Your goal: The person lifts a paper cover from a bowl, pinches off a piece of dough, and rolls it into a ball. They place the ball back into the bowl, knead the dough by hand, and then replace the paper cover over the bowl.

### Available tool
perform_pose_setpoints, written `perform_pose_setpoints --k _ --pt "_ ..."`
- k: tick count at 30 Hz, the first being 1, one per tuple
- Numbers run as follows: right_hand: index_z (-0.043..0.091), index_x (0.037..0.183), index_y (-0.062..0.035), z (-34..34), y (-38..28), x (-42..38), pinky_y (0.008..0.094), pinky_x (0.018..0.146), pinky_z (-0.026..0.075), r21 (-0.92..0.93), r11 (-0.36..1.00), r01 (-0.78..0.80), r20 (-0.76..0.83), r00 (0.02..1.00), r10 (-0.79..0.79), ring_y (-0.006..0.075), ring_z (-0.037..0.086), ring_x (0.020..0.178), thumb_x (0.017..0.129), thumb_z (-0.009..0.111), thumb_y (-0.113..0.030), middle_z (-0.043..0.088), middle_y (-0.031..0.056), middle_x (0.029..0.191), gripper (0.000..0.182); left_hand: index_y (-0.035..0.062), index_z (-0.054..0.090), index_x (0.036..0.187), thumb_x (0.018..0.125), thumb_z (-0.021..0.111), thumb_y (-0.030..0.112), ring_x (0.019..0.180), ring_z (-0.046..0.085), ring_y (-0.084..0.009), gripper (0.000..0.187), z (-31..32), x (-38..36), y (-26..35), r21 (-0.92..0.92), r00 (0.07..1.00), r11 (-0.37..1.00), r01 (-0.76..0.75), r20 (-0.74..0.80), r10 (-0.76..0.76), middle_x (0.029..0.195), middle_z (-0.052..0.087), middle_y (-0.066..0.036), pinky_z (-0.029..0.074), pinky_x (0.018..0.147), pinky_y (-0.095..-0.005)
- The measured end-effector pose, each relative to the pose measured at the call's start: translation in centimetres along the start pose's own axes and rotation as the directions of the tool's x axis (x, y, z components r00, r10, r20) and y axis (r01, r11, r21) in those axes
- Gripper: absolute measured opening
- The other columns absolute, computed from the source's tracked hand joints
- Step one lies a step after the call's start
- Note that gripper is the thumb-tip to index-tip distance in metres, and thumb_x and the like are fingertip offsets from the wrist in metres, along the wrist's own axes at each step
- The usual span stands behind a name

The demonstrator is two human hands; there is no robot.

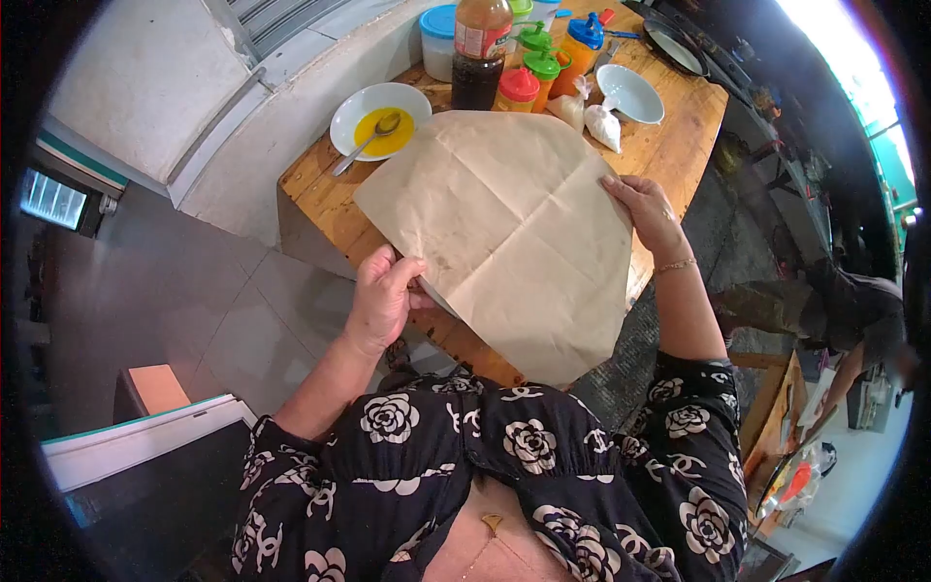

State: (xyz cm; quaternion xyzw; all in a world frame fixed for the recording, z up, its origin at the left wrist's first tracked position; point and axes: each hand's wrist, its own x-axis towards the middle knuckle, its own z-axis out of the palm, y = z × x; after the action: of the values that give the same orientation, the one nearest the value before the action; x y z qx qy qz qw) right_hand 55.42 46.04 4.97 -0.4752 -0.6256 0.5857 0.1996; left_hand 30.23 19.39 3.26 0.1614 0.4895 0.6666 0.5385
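A large sheet of brown paper point(524, 233) with crossing fold creases is spread between my hands above the wooden table. My left hand point(383, 296) pinches its left edge, thumb on top and fingers underneath. At the upper right edge, my right hand point(645, 209) grips the paper with the thumb on its face; the other fingers are partly hidden. Just beyond the sheet, on the left, stands a white bowl point(344, 121) of yellow liquid point(398, 136) with a metal spoon point(369, 141) resting in it.
Behind the paper stand a bottle of dark liquid point(477, 82), a red-capped container point(517, 87), an orange bottle with a blue lid point(580, 53), small bags of white stuff point(602, 124) and a pale bowl point(630, 92) on the wooden table point(679, 145). Another person point(844, 310) bends at the right.
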Motion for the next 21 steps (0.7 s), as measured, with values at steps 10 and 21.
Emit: perform_pose_setpoints --k 10,21 --pt "0.068 0.098 -0.0004 -0.8 0.4 2.1 0.0231 0.066 0.05 -0.054 0.998 -0.019 0.086 0.996 0.023 0.0069 0.062 0.069 0.092 0.065 -0.031 0.068 0.0021 0.083 0.031 -0.0039 0.055 0.111 0.09 0.054 0.015 0.083 0.069 -0.0232 0.028 -1.4 -0.9 0.3 0.127 0.981 0.981 0.146 0.11 -0.16 0.099 0.066 -0.014 0.061 0.069 -0.0391" --pt "0.065 0.103 0.0056 -0.9 3.4 -6.6 0.0252 0.071 0.052 0.329 0.94 -0.091 0.0 0.995 0.096 0.0124 0.065 0.075 0.094 0.06 -0.029 0.07 0.0081 0.092 0.036 -0.0036 0.053 0.102 0.09 0.05 0.011 0.068 0.067 -0.0216 0.019 -1.0 3.9 2.7 0.184 0.97 0.972 0.145 0.167 -0.176 0.088 0.065 -0.014 0.06 0.056 -0.0361"
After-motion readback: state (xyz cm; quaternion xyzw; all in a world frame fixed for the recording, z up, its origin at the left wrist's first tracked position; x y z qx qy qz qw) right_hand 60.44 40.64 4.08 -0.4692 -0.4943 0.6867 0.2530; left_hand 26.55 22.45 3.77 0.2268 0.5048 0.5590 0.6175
